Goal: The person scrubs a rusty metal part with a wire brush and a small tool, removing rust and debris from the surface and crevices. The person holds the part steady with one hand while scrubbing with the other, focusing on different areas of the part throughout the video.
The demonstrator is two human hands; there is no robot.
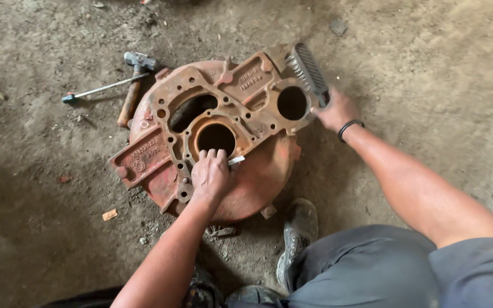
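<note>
A rusty orange cast-iron housing plate (164, 151) with several round openings lies flat on a round red casing (263, 177) on the dirt floor. My left hand (212, 174) is closed around a small white tool (236, 161), pressed to the plate just below its middle round hole (216, 138). My right hand (338, 110) grips the handle of a grey wire brush (308, 69), whose head rests on the plate's far right corner beside another round hole (292, 102).
A hammer with a wooden handle (132, 85) and a thin screwdriver (101, 89) lie on the ground left of the casing. My shoes (296, 234) sit near its front edge. Small debris dots the dirt floor (41, 199).
</note>
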